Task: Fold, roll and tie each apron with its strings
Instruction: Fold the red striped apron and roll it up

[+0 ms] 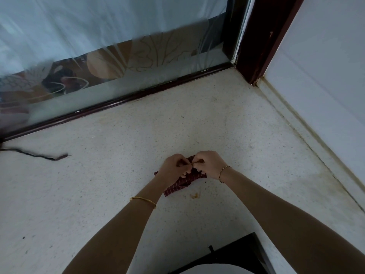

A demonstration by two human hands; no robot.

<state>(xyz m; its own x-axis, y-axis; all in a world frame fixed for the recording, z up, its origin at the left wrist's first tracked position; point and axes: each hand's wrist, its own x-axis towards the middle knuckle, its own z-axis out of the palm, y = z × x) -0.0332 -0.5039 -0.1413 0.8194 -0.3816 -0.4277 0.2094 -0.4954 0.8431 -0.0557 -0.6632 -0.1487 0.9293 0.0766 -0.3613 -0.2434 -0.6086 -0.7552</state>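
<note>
I have both hands, left hand (173,165) and right hand (208,164), pinching the strings atop the rolled striped apron (178,185) at frame centre on the bench (118,194), pinning it for tying.

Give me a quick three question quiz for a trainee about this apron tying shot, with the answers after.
1. True or false: both hands are on the striped apron bundle.
2. Which wrist carries the plain gold bangle? A) left B) right
3. Fill in: the loose dark string lies on the floor to the ____ of the hands.

Key:
1. True: the left hand and right hand meet over it, fingers pinched together.
2. A; the right wrist carries a thin twisted bracelet.
3. Left.
</note>
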